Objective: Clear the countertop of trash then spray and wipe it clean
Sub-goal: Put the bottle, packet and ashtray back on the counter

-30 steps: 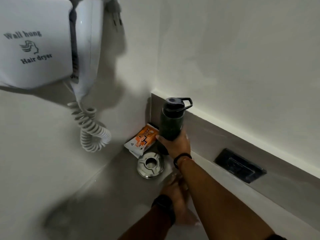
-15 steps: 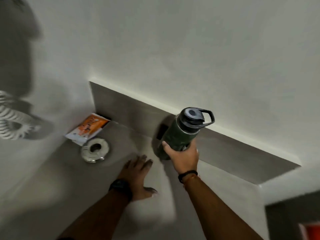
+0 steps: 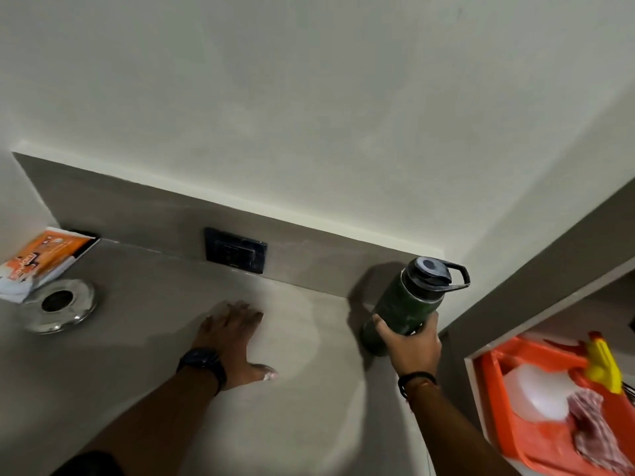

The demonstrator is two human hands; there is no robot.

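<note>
The broad grey stone-look countertop runs from a left corner to a right-hand end wall, and most of its middle lies bare, which suits a surface about to be sprayed and wiped. Beyond its right edge, lower down, an orange plastic caddy holds a white spray bottle with a yellow trigger head and a red-checked cloth, probably kept there so the cleaning things are within reach. The dark green metal water bottle with a black looped cap sits at the far right end of the counter, near the backsplash corner; its long axis leans, base toward the person and down on or just above the surface, cap pointing up, away and to the right. I judge it is being parked at the edge to free the middle. The right hand wraps the bottle's lower body, fingers closed round it from below. The left hand lies flat on the bare counter with fingers spread, holding nothing, seemingly bracing. In the left corner an orange-and-white printed packet leans on the wall, likely trash yet to go, touching a round shiny steel dish just in front of it. A black switch plate is set into the backsplash.
</note>
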